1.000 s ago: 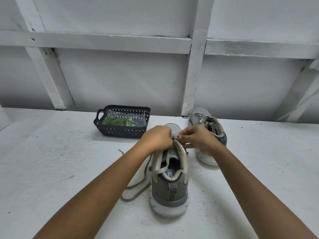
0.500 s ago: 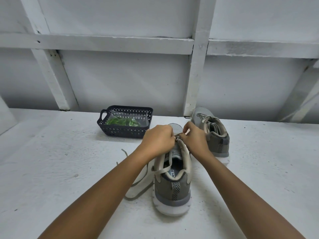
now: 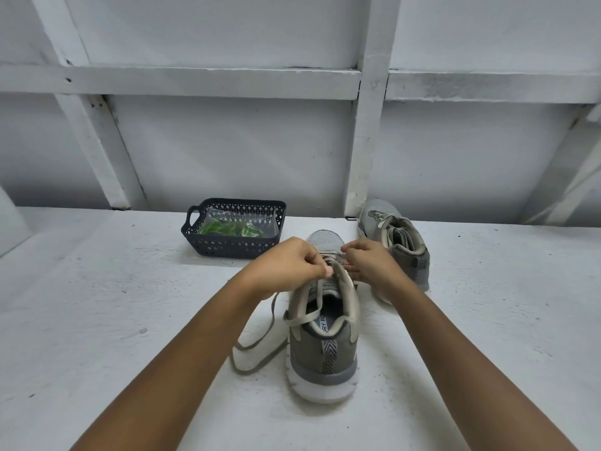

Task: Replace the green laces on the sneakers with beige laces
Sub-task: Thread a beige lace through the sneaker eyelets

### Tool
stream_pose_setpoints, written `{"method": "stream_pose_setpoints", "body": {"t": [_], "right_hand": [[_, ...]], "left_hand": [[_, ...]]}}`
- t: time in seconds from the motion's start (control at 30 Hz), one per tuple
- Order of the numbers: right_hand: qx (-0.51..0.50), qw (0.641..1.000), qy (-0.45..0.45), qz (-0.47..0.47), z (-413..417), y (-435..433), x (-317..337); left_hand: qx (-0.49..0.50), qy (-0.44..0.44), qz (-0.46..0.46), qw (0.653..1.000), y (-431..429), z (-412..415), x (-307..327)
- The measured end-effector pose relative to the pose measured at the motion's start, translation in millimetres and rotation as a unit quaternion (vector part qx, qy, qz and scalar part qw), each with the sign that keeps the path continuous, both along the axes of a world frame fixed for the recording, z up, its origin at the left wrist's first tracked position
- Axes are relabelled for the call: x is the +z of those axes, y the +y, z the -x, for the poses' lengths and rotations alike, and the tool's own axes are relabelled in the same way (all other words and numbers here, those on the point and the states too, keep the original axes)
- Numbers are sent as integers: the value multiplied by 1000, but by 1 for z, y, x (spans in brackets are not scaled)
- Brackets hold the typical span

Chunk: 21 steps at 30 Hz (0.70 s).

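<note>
A grey sneaker [image 3: 322, 349] stands in front of me, heel toward me, on the white table [image 3: 97, 320]. A beige lace [image 3: 260, 346] runs through its eyelets and trails in a loop on the table to the left. My left hand [image 3: 289, 266] pinches the lace at the upper left eyelets. My right hand [image 3: 367, 265] is at the right eyelets with fingers curled on the lace; the fingertips are partly hidden. A second grey sneaker [image 3: 395, 239] with beige laces stands behind on the right. Green laces [image 3: 229, 228] lie in a clear bag inside a dark basket [image 3: 232, 245].
A white panelled wall with beams [image 3: 367, 141] rises right behind the table's far edge. The basket sits at the back, left of the sneakers. Bare table surface stretches left and right of the shoes.
My hands have moved slightly apart at the eyelets, the right one shifting right. The view has shifted a little; the shoes and the basket have stayed put.
</note>
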State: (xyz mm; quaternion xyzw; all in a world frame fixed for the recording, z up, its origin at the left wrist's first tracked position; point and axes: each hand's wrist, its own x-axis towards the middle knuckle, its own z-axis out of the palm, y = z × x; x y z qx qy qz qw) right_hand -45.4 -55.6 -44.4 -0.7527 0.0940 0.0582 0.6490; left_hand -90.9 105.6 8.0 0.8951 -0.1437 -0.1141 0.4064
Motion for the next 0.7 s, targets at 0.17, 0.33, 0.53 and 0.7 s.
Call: {"method": "stream_pose_setpoints", "body": {"t": [0.17,0.33,0.53,0.7], "right_hand": [[1,1000,-4,23,1,0,1],[-2,1000,-2,10,3,1,3],[4,1000,-3,14,5,1,5],[5,1000,-4,16,4,1,5]], "left_hand": [[-57,39,4,998,7,4,0],[-80,23,-58,995,8,6,8],[-139,-12,-213,967,-4,14,28],[-155,-22,-275,949,-8,15,26]]}}
